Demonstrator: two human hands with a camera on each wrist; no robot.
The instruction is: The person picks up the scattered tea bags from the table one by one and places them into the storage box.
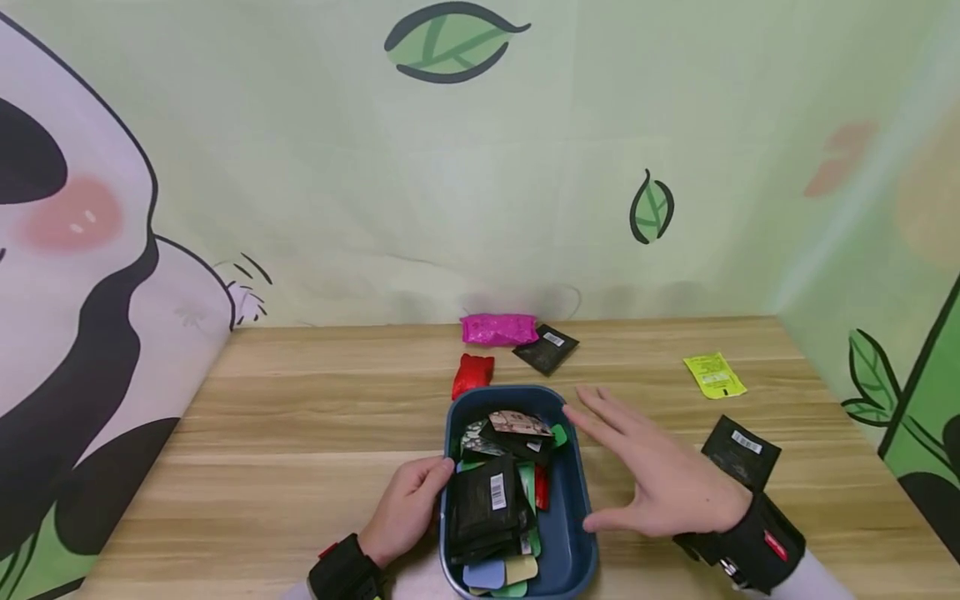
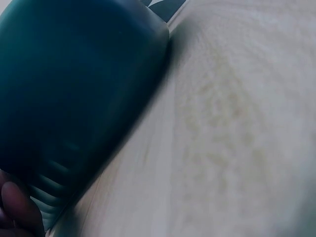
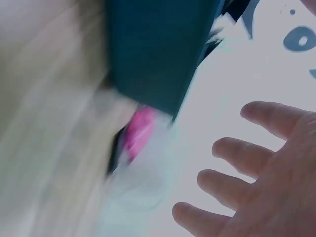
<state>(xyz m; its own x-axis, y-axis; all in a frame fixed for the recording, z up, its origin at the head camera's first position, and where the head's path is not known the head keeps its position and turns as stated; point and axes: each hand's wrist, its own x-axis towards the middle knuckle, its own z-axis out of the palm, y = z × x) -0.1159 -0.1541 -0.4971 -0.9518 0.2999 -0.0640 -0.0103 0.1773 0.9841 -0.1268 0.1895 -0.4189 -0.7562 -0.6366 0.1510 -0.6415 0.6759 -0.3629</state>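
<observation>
A dark blue plastic bin (image 1: 566, 537) stands on the wooden table, filled with small items. Black packets (image 1: 476, 508) with barcode labels lie on top of the pile, above blue, yellow and green flat pieces (image 1: 483, 574). My left hand (image 1: 408, 504) grips the bin's left side, thumb at the rim; in the left wrist view its fingers (image 2: 22, 207) lie by the ridged outer wall. To the right of the bin hovers my right hand (image 1: 667, 479), fingers spread and holding nothing. The right wrist view shows those fingers (image 3: 242, 155) straight and apart.
Behind the bin lie a red packet (image 1: 472, 373), a shiny pink packet (image 1: 498, 329) and a black packet (image 1: 551, 350). At the right are a yellow packet (image 1: 715, 376) and another black packet (image 1: 738, 454), near my right wrist. A printed backdrop (image 1: 337, 167) rises behind the table.
</observation>
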